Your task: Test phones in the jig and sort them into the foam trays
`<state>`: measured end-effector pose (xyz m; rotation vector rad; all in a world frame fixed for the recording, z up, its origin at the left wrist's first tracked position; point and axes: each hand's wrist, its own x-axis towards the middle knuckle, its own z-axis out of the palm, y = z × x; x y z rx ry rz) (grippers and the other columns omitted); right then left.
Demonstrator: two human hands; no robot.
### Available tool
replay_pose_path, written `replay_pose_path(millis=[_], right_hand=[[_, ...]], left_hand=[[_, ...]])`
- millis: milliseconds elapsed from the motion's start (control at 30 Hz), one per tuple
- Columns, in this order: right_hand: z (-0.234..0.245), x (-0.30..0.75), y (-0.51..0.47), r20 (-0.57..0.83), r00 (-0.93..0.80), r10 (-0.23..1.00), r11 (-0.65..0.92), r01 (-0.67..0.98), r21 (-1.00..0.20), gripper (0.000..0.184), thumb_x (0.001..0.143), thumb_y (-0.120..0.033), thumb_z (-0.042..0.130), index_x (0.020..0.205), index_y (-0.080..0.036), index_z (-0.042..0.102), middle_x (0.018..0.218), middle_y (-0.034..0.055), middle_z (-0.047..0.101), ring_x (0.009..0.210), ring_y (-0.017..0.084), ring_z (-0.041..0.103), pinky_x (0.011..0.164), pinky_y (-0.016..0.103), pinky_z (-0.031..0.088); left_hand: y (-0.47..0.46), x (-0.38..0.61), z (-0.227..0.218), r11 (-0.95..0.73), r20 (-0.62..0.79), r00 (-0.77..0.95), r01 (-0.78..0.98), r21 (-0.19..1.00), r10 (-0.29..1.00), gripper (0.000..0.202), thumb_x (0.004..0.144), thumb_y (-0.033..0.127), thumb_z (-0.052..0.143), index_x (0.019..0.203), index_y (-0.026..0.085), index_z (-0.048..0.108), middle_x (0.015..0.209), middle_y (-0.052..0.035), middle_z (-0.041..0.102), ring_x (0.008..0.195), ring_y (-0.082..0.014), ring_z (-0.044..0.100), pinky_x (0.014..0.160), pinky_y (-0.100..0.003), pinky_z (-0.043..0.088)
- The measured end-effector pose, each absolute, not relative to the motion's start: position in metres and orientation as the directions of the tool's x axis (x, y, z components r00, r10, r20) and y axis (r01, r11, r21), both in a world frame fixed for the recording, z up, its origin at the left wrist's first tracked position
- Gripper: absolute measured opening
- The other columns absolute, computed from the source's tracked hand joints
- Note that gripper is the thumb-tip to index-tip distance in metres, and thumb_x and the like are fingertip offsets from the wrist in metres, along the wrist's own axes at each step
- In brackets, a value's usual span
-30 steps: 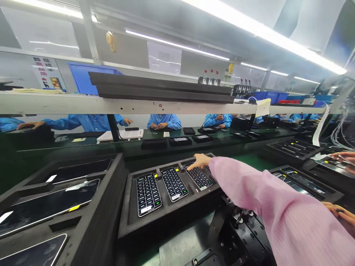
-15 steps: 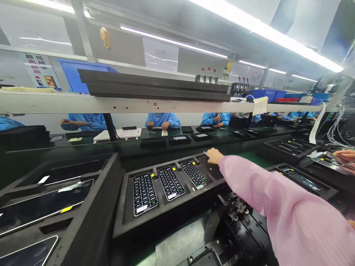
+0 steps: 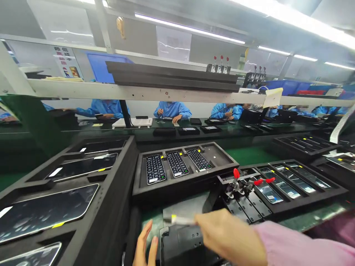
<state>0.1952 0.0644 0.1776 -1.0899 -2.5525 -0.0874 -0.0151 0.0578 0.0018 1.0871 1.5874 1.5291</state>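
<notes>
My right hand [image 3: 230, 240], in a pink sleeve, is low in the middle and closed on a thin flat phone [image 3: 180, 220] that is seen edge-on, blurred, with a yellow tag. It hovers over a black fixture [image 3: 185, 245] at the bottom edge. My left hand [image 3: 144, 247] rests just left of that fixture with its fingers stretched out, holding nothing. Beyond them a black foam tray [image 3: 188, 183] holds three lit phones [image 3: 177, 163]. Its fourth slot [image 3: 219, 155], on the right, has no phone in it.
A jig with red-handled toggle clamps [image 3: 244, 183] stands right of the fixture. A second tray of phones [image 3: 305, 195] lies right, a large tray of dark phones [image 3: 111, 207] left. People in blue coats [image 3: 173, 111] sit across the green belt under a shelf [image 3: 166, 95].
My right arm has drawn back from the tray's far right slot to the near edge and now holds the thin phone. My left hand has come into view. The camera has tipped downward.
</notes>
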Motion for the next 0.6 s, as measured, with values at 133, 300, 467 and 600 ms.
replay_pose_path(millis=[133, 300, 467, 600], right_hand=[[0.077, 0.174, 0.041, 0.596, -0.604, 0.529, 0.623, 0.753, 0.211, 0.026, 0.075, -0.005, 0.039, 0.087, -0.012, 0.060, 0.079, 0.0078, 0.068, 0.067, 0.018, 0.065, 0.051, 0.024, 0.048], [0.015, 0.169, 0.035, 0.732, -0.550, 0.401, 0.557, 0.781, 0.281, 0.034, 0.075, -0.001, 0.034, 0.093, -0.010, 0.062, 0.086, 0.0094, 0.070, 0.079, 0.020, 0.067, 0.066, 0.026, 0.052], [-0.013, 0.172, 0.029, 0.720, -0.581, 0.378, 0.569, 0.760, 0.314, 0.026, 0.080, -0.008, 0.040, 0.092, -0.012, 0.063, 0.088, 0.0107, 0.070, 0.083, 0.022, 0.066, 0.069, 0.027, 0.054], [-0.033, 0.169, 0.020, 0.686, -0.561, 0.464, 0.517, 0.800, 0.305, 0.023, 0.081, -0.016, 0.050, 0.099, -0.011, 0.062, 0.096, 0.0120, 0.068, 0.089, 0.024, 0.065, 0.072, 0.027, 0.055]], left_hand=[[0.062, -0.013, 0.024, 0.035, -0.013, -0.285, 0.075, 0.997, 0.958, 0.046, 0.083, 0.055, 0.043, 0.112, 0.021, 0.055, 0.122, -0.0046, 0.057, 0.118, -0.0247, 0.049, 0.104, -0.040, 0.033], [0.067, -0.009, 0.033, 0.064, -0.037, -0.167, 0.156, 0.986, 0.985, 0.046, 0.080, 0.053, 0.049, 0.108, 0.019, 0.060, 0.113, -0.0071, 0.065, 0.111, -0.0249, 0.055, 0.097, -0.037, 0.042], [0.070, -0.009, 0.030, 0.051, -0.018, -0.112, 0.305, 0.951, 0.994, 0.039, 0.081, 0.051, 0.049, 0.104, 0.022, 0.064, 0.114, -0.0057, 0.064, 0.111, -0.0241, 0.055, 0.098, -0.038, 0.040], [0.077, -0.007, 0.036, -0.073, 0.108, -0.045, 0.480, 0.874, 0.993, 0.032, 0.080, 0.047, 0.051, 0.089, 0.023, 0.069, 0.100, -0.0050, 0.068, 0.098, -0.0237, 0.061, 0.089, -0.034, 0.045]])
